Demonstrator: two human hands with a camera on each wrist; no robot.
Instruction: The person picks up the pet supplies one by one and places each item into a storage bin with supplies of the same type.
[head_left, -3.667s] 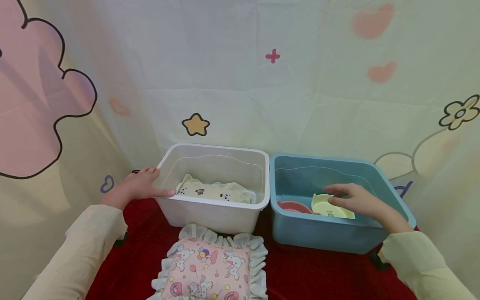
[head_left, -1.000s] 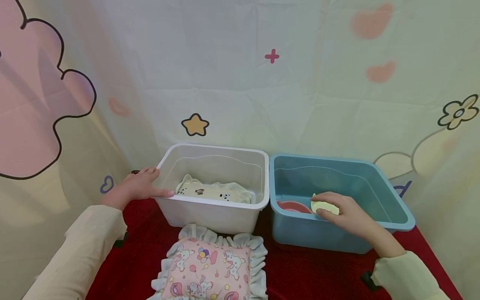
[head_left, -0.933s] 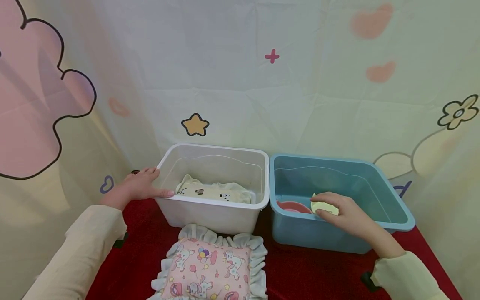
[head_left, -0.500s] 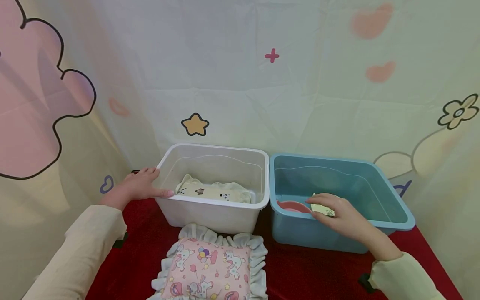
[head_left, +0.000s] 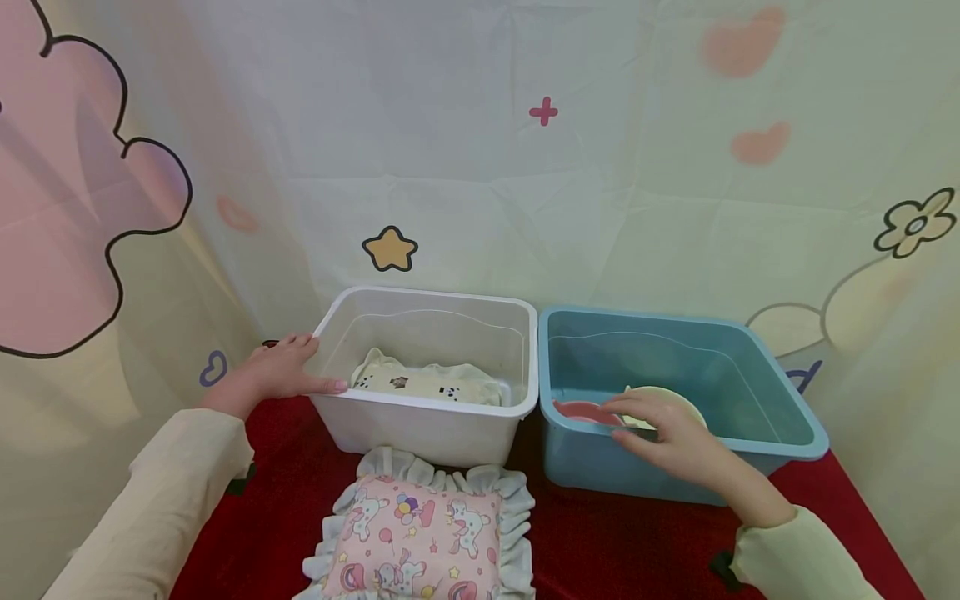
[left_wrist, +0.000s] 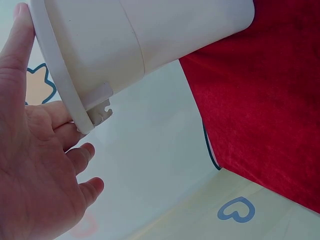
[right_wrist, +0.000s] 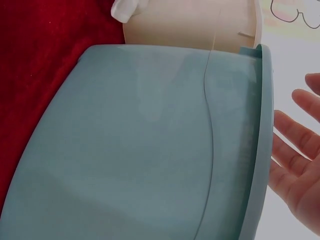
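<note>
My left hand (head_left: pixel 281 371) rests on the left front corner of the white tub (head_left: pixel 427 433), its thumb on the front rim. The left wrist view shows the fingers of that left hand (left_wrist: pixel 40 165) spread at the rim. Inside that tub lies a cream ruffled cloth item (head_left: pixel 431 383) with small dark prints. My right hand (head_left: pixel 667 433) hovers over the front rim of the blue tub (head_left: pixel 600 462), fingers extended and holding nothing. Beneath its fingertips is a pink bowl (head_left: pixel 581 411). A pale yellow eared bowl (head_left: pixel 675 395) is partly hidden behind the hand.
In front of the white tub lies a pink unicorn-print cushion (head_left: pixel 416 537) with white ruffles. Both tubs stand side by side on a red cloth (head_left: pixel 622 542). A printed pale curtain (head_left: pixel 465 208) hangs close behind them.
My right hand, earlier over the yellow bowl, has moved left toward the pink bowl, exposing more of the yellow bowl's right side. The left hand has stayed on the white tub's rim.
</note>
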